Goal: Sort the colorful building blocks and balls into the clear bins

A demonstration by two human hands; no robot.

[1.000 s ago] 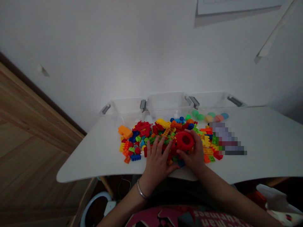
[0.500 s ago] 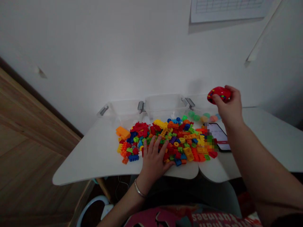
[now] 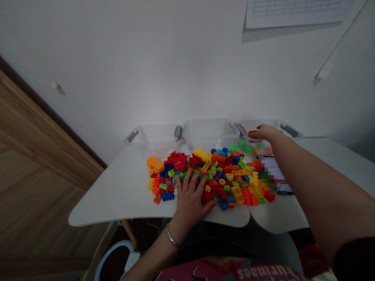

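My left hand point(image 3: 190, 201) lies spread, palm down, on the near side of a heap of colourful plastic building bricks point(image 3: 234, 171), its fingertips among green and red pieces. Over at the right, my right hand point(image 3: 268, 132) reaches into the right-hand clear plastic bin point(image 3: 274, 123). A red rounded toy point(image 3: 252, 134) shows only in part at its fingers, which are curled on it; the rest is hidden behind the hand. Below the hand, green, orange and pink round shapes point(image 3: 247, 148) show through the bin's clear wall.
Two more clear bins, the middle one point(image 3: 206, 124) and the left one point(image 3: 159, 130), stand in a row against the wall. A phone point(image 3: 274, 171) lies right of the bricks, under my right forearm. The white table point(image 3: 117, 195) has a seam near my body.
My right hand has gone down and slightly left with the red rounded toy, from above the bins into the right one. My left hand stays on the bricks. The view has shifted slightly.
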